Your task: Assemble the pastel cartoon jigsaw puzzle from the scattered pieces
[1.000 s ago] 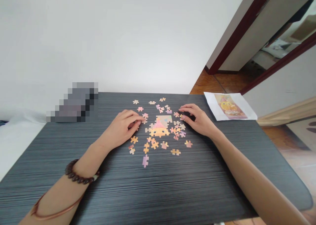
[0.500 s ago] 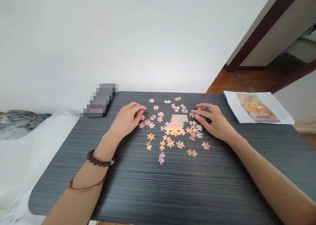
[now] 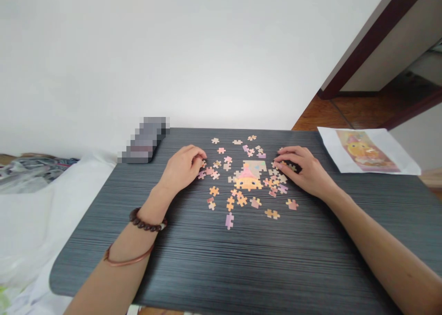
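Puzzle block [image 3: 251, 174], joined but only partial, lies on the table [image 3: 241, 269] between left hand [image 3: 182, 168] and right hand [image 3: 305, 171], many loose pieces [image 3: 229, 220] remaining around it, both hands' fingertips bent close together, whether gripping any I cannot tell.

No legible text, numbers, signs (anywhere)

The joined puzzle pieces [image 3: 249, 177] are pink, orange and grey.
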### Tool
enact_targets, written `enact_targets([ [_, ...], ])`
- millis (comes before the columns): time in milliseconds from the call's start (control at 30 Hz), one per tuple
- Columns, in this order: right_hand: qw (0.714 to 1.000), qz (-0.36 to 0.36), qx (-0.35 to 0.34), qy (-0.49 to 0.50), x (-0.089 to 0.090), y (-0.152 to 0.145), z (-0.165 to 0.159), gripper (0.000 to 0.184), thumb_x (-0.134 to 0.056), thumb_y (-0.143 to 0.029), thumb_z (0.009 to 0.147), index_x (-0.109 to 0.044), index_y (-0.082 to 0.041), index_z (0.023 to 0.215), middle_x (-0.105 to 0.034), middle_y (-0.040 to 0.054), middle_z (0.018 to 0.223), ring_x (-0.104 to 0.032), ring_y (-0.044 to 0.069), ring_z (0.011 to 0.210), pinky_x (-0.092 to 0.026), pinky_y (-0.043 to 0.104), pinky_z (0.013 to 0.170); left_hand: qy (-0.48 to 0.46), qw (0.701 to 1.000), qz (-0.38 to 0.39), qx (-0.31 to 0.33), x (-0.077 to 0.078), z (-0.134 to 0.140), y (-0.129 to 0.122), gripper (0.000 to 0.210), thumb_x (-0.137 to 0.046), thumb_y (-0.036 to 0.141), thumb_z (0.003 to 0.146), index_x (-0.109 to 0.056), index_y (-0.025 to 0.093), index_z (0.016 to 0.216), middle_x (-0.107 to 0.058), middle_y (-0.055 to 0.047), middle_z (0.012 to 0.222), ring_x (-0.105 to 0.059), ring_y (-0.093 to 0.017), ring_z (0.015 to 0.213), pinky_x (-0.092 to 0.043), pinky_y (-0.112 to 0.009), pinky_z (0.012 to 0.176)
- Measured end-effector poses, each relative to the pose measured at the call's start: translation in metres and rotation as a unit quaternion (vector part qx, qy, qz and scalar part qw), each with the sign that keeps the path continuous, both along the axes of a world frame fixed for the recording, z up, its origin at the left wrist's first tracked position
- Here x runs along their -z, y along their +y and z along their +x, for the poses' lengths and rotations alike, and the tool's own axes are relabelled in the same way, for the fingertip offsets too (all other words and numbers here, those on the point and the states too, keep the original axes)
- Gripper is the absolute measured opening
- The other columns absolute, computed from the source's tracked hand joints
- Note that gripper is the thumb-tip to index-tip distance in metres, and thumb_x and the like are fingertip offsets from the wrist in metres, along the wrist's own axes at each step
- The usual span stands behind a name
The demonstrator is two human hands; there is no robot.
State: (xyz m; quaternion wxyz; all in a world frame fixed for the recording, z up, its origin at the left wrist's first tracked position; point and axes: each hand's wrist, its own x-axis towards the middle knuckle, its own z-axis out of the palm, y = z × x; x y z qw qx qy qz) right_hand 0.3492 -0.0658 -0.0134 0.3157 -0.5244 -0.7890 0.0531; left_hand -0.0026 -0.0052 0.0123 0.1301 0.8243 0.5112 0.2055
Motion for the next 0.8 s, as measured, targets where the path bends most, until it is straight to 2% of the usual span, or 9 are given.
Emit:
enact_targets([
  [300, 1.000, -0.006, 0.002, 0.002, -0.002, -0.001, -0.001, 0.020, -0.056, -0.035, 0.097, -0.074, -0.025, 0.098, -0.070, 0.0089, 0.113, -0.064, 0.027, 0.109, -0.050, 0.047, 0.098, 0.012, 0.999, -0.033, 0.036, -0.004, -0.001, 0.001, 0.022, -0.041, 0.018, 0.082, -0.063, 0.020, 0.085, -0.066, -0.005, 0.088, -0.061, -0.023, 0.088, -0.047, -0.039, 0.083],
  [400, 1.000, -0.007, 0.012, 0.002, -0.002, -0.001, -0.002, 0.019, -0.056, -0.034, 0.097, -0.074, -0.026, 0.099, -0.070, 0.0089, 0.113, -0.064, 0.028, 0.108, -0.050, 0.049, 0.098, 0.004, 0.993, -0.073, 0.095, -0.011, -0.007, 0.002, 0.019, -0.047, 0.019, 0.077, -0.063, 0.020, 0.086, -0.065, -0.004, 0.095, -0.060, -0.022, 0.091, -0.047, -0.038, 0.086],
  [500, 1.000, -0.008, 0.016, 0.005, -0.002, -0.001, -0.002, 0.019, -0.056, -0.034, 0.097, -0.074, -0.026, 0.099, -0.070, 0.0089, 0.113, -0.064, 0.028, 0.108, -0.050, 0.050, 0.099, 0.009, 0.981, -0.122, 0.152, -0.018, -0.014, 0.002, 0.020, -0.051, 0.019, 0.075, -0.064, 0.022, 0.088, -0.063, -0.003, 0.101, -0.058, -0.023, 0.101, -0.044, -0.040, 0.096],
  [600, 1.000, -0.010, 0.014, 0.005, -0.002, -0.001, -0.002, 0.019, -0.056, -0.034, 0.097, -0.073, -0.025, 0.100, -0.070, 0.0093, 0.113, -0.064, 0.028, 0.109, -0.050, 0.049, 0.099, 0.029, 0.978, -0.133, 0.156, -0.021, -0.016, 0.001, 0.021, -0.054, 0.019, 0.076, -0.067, 0.024, 0.092, -0.060, -0.003, 0.106, -0.056, -0.024, 0.107, -0.040, -0.043, 0.102],
  [800, 1.000, -0.010, 0.012, 0.001, -0.001, -0.001, -0.001, 0.018, -0.057, -0.033, 0.097, -0.073, -0.024, 0.100, -0.070, 0.0092, 0.114, -0.063, 0.027, 0.110, -0.049, 0.047, 0.100, 0.040, 0.981, -0.127, 0.142, -0.019, -0.013, 0.000, 0.017, -0.057, 0.023, 0.079, -0.066, 0.023, 0.094, -0.059, -0.004, 0.110, -0.056, -0.025, 0.110, -0.036, -0.046, 0.104],
])
